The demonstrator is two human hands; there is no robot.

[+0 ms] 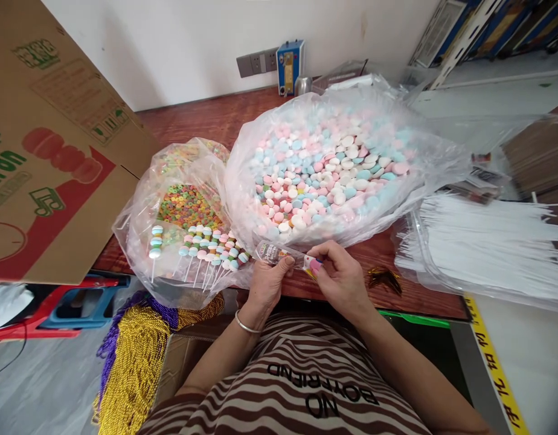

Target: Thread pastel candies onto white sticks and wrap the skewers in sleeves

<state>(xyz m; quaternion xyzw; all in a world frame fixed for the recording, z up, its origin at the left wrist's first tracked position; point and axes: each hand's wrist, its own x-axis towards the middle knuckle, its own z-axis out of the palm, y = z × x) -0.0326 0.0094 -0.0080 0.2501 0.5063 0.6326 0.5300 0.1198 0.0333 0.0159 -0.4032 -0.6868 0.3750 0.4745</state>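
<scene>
Between my hands, at the table's front edge, is a small clear printed plastic wrapper (270, 252). My left hand (266, 284) pinches it near its middle, thumb on top. The fingers of my right hand (340, 275) are closed on its other end, by a pink printed part. Left of my hands, several candy skewers (209, 248) on white sticks lie on a plastic bag (134, 223) of colourful ring candies (188, 205). Beyond my hands, a big open bag (243, 151) holds pink, white and blue candies (324, 175).
White sticks (482, 248) lie in plastic at the right, with gold twist ties (384, 279) nearer me. A cardboard box (57, 151) stands at the left. Gold bead strands (136, 356) hang below the table edge. A blue device (290, 66) stands by the wall.
</scene>
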